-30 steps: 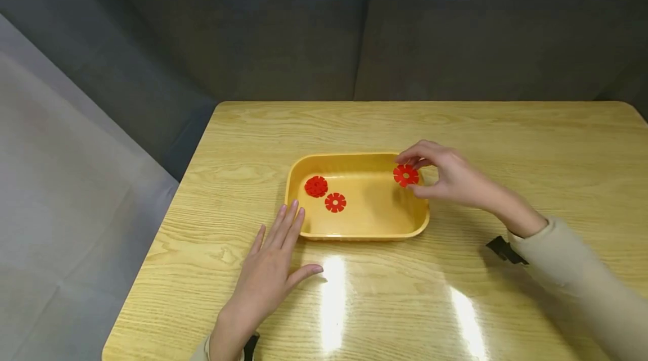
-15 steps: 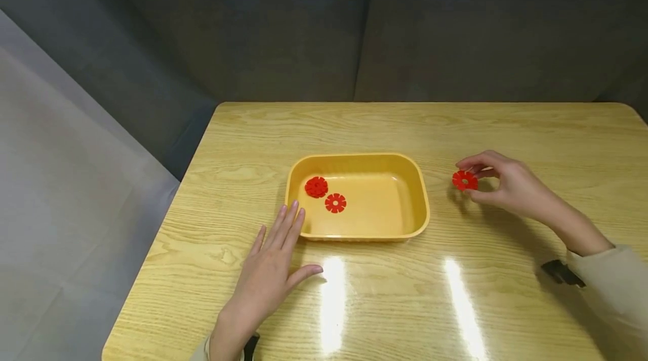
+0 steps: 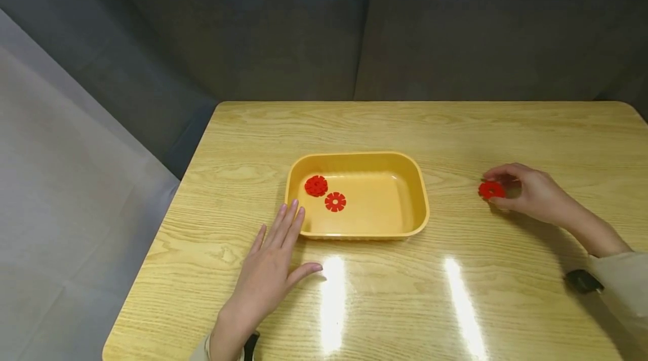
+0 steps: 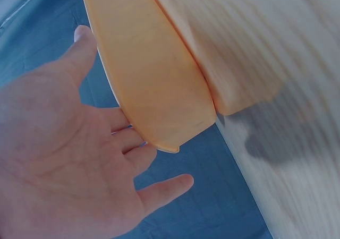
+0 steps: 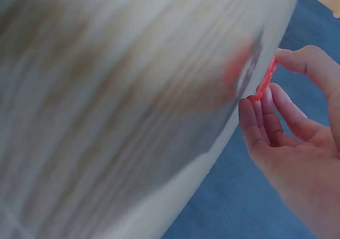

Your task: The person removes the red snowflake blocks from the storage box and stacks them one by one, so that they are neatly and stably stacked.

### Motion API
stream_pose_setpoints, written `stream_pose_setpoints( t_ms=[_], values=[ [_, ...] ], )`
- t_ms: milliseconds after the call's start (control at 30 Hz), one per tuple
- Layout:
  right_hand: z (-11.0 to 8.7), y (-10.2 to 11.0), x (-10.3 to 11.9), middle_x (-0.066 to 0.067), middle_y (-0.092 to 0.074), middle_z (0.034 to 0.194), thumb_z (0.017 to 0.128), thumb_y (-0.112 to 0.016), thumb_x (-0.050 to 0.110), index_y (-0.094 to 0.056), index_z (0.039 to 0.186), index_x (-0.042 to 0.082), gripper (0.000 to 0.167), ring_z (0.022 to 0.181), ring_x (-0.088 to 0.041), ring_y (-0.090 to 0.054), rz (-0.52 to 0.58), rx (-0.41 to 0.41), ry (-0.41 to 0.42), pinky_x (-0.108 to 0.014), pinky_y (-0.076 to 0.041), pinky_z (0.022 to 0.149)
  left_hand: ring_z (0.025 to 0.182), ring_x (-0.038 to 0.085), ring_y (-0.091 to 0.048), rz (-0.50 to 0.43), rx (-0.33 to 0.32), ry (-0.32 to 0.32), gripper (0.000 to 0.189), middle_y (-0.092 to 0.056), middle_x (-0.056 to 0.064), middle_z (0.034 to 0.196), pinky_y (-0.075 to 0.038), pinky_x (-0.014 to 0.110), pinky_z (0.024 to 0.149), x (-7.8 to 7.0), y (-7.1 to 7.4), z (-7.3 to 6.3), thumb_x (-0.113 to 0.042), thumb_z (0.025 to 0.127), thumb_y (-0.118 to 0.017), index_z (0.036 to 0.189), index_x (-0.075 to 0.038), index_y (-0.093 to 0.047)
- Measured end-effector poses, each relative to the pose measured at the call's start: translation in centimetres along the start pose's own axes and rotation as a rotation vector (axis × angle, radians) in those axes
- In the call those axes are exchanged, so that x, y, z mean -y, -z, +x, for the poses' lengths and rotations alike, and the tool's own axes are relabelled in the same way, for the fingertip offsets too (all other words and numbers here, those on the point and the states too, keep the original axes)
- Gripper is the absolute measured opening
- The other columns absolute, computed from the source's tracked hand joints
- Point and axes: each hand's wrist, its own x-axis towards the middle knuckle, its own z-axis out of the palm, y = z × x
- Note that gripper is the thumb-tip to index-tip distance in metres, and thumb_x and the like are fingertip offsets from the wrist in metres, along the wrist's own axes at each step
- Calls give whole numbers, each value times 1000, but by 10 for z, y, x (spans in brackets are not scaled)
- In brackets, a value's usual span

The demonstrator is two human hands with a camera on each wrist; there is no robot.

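Note:
Between thumb and fingers, my right hand (image 3: 534,195) pinches a red notched flower-shaped disc (image 3: 490,190) close above the table, right of the yellow tray (image 3: 374,235). The right wrist view shows this disc (image 5: 267,79) edge-on, near the tabletop. My left hand (image 3: 268,271) has its fingers straight, their tips at the tray's front left rim. In the left wrist view that hand (image 4: 90,143) lies beside the tray wall (image 4: 154,63). Inside the tray, one red disc (image 3: 335,202) lies flat, and a small overlapping pile of red discs (image 3: 316,186) sits to its left.
The wood-grain table (image 3: 243,141) has rounded far corners. Behind it hangs a dark grey cloth (image 3: 304,29), and pale grey cloth (image 3: 66,209) covers the left side. Black wrist straps (image 3: 583,281) show at both wrists.
From over the tray's right end, my right hand has moved right with the red disc and come down toward the table. The left hand, the tray and the discs in it have stayed put.

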Motion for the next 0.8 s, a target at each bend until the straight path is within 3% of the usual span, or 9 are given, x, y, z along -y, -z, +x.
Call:
stream_pose_setpoints(
  t_ms=[233,467,800],
  values=[
    [-2,-3,-3,-11,-66,99,63,-90,1,-65,112,-1,55,80,-22,-62,-88,32,12,-15,-46,65,150,18,-4,4,8,-1,95,-1,-2,164,-21,56,114,1,0,2,-56,88,-63,158,-12,-17],
    [0,-1,-2,-12,-66,101,64,-89,-2,-65,113,-2,55,83,-18,-60,-86,36,30,-13,-45,67,150,18,-3,0,12,2,97,0,-2,164,-21,56,114,0,0,2,-55,87,-65,158,-13,-15],
    [-3,-1,-1,-14,-65,103,66,-88,-3,-64,114,-2,54,85,-25,-61,-98,38,18,-15,-46,68,150,19,-5,5,1,-5,96,-6,2,165,-23,57,113,0,0,2,-55,87,-66,158,-11,-18]
  ],
)
